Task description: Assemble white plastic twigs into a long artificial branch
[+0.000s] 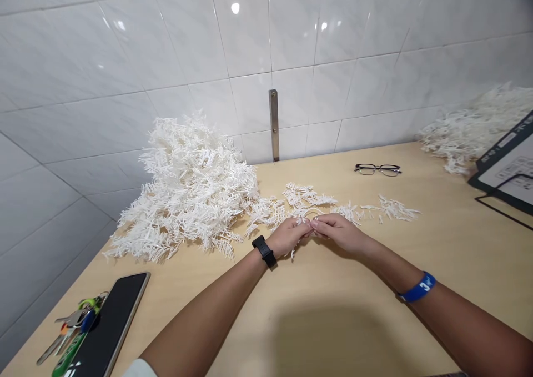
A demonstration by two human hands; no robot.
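My left hand (288, 237) and my right hand (342, 232) meet at the fingertips over the table. Both are closed in a pinch on a thin, white, branching sprig (292, 252), plastic-looking and mostly hidden by my fingers. One bit of it pokes out below my left hand. Just beyond my hands lie loose white sprigs (302, 195) of the same sort. To the left of them rises a big tangled heap of white sprigs (194, 191). A few small white bits (395, 208) are scattered to the right.
At the front left lie a black-screened phone (112, 321) and a bunch of keys (77, 321). Eyeglasses (378, 169) rest near the tiled wall (250, 38). Another white heap (478, 124) and a dark-framed board (514, 163) stand at the right of the wooden table (233, 327).
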